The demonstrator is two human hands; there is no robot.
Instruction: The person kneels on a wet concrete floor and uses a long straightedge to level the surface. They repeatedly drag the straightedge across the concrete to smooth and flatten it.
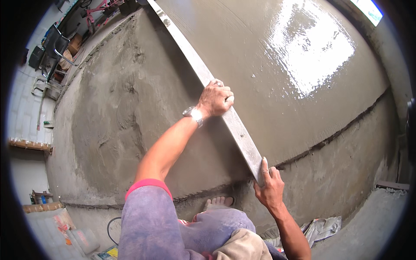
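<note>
Grey bar [243, 138] slants across wet cement [277, 115], which spreads on both sides of it. Left hand [216, 99]: grip clamped around the bar, partway along. Right hand [270, 185]: grip clamped on the bar's near end. Wristwatch [193, 115] and bare foot [219, 202]: both left of the bar.

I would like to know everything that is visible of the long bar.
The bar is straight, narrow and pale grey, metal by its look, with smears and dark spots on its upper face. It slants over the wet floor, its far end reaching the picture's top edge; its underside is hidden. The left hand grips it partway along, the right hand its near end.
</note>
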